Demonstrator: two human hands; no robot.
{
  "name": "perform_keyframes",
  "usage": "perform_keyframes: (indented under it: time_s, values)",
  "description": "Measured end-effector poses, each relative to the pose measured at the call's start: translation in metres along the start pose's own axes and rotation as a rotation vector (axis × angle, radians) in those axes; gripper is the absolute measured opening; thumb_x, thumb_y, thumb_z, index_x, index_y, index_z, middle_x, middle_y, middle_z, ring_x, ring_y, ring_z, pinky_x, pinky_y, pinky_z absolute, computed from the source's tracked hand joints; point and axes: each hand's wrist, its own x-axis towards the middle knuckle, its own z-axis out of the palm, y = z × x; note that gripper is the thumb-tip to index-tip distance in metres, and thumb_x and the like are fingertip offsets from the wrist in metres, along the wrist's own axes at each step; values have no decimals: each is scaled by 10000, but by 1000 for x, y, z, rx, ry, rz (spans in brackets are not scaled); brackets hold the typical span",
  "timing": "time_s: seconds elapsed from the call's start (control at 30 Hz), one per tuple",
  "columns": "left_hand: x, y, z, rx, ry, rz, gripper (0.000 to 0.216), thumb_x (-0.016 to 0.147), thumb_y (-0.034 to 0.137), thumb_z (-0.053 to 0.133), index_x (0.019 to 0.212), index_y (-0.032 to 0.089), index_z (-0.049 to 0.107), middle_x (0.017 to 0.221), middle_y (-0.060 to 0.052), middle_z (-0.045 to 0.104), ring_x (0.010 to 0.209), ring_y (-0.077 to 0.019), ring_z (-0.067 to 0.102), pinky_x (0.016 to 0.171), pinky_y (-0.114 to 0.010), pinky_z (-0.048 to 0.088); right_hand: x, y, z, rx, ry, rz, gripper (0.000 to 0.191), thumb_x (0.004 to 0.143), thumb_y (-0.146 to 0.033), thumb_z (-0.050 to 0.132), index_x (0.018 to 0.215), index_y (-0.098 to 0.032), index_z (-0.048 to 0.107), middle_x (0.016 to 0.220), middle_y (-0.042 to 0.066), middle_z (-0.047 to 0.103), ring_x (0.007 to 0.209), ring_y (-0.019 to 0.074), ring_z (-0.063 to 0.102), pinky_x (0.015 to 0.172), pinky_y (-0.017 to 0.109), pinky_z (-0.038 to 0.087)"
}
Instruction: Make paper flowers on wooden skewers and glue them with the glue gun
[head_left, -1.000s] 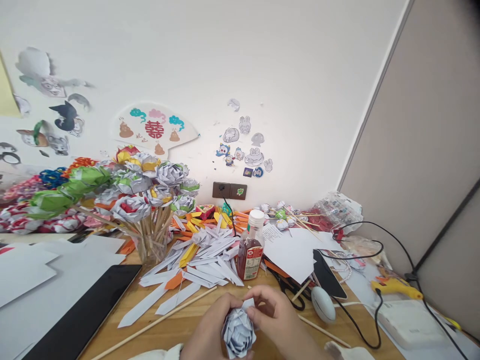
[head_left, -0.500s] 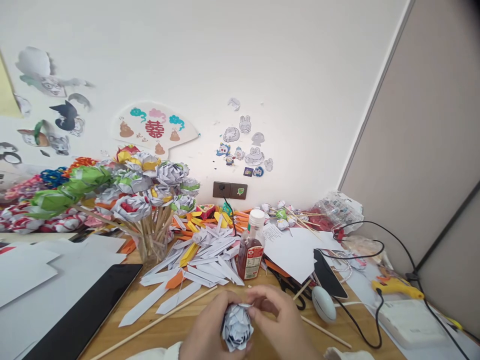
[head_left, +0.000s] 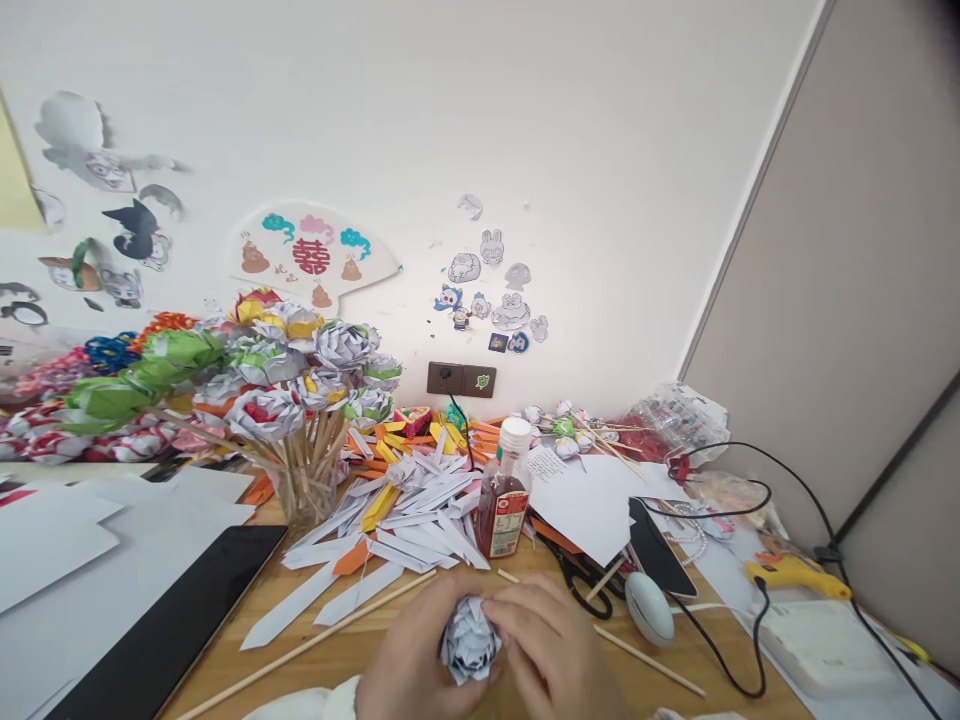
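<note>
Gripping a folded-paper flower (head_left: 471,642) above the bench (head_left: 646,692), the left hand (head_left: 414,645) curls around its left side; the right hand (head_left: 553,642), nearly closed, pinches its upper right edge.

Bright, diffuse light; soft shadows

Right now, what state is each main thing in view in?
Paper flower: layered, held
Left hand: curled around flower
Right hand: fingertips touching flower
Bottle: upright, capped
Bouquet: standing in jar
Paper strips: heaped loose
Black slab: flat, dark
Wall socket: left half plugged in
Glue gun: lying down
</note>
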Motion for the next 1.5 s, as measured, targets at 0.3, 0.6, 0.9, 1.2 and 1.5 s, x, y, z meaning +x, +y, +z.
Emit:
perform_keyframes:
  time_s: [0.3,0.6,0.9,1.2,1.5]
  values:
    - [0,-4,-9,-76,23,49,386,682,137,649,1047,245,587,998,-41,691,936,-197,639,816,-252,511,-3,10,-3,281,143,401,187,848,-160,437,908,-207,608,907,68,638,863,195,575,774,322,458]
    - [-3,-5,-2,-133,9,-42,483,588,149,732,1040,253,600,1034,-56,683,986,-246,622,861,-317,505,-5,23,23,924,44,871,495,624,-598,683,819,-147,624,724,60,658,680,197,618,660,322,486]
    - [-6,-4,7,-245,-5,-112,483,526,21,635,942,240,528,991,-33,665,942,-222,628,815,-315,506,-4,23,21,799,12,896,493,605,-625,669,670,-140,608,632,35,604,609,171,565,610,287,437]
    - [-3,1,5,-352,10,-136,494,491,-28,627,887,243,509,989,-11,621,951,-211,601,812,-294,483,-3,18,19,713,36,812,351,700,-508,626,651,-184,502,619,-29,485,600,128,474,559,229,371]
    - [-5,1,5,-348,-89,-224,482,494,-10,596,906,226,513,887,10,617,829,-189,602,721,-263,473,0,16,11,894,-48,748,280,711,-439,626,727,-183,513,674,-24,491,633,126,476,591,233,369]
